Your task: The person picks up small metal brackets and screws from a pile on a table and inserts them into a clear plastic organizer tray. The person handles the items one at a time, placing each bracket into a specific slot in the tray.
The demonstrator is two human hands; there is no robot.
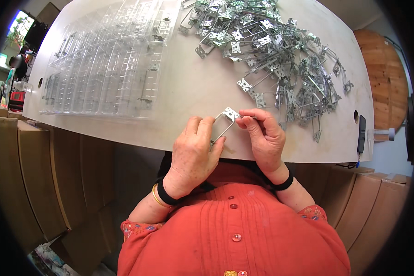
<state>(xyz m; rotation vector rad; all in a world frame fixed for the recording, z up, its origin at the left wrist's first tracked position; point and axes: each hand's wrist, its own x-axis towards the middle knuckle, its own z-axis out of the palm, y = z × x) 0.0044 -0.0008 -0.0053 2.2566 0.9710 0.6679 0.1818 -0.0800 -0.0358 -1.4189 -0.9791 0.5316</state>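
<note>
Between my two hands, just above the table's near edge, is a small metal bracket (pixel 230 114) with a punched plate at its far end and two thin rods. My left hand (pixel 194 149) is closed around its rods, thumb and fingers on either side. The fingertips of my right hand (pixel 266 139) pinch at the right corner of the plate; a thin bit of metal shows by them, too small to name. A big tangled pile of similar metal brackets (pixel 267 43) lies beyond my right hand.
A clear plastic tray (pixel 110 69) with many compartments lies at the left of the white table (pixel 198 92), some brackets in it. A dark slim object (pixel 362 134) is at the right edge. Cardboard boxes (pixel 34 172) stand below on both sides; a round wooden top (pixel 382 80) is beyond.
</note>
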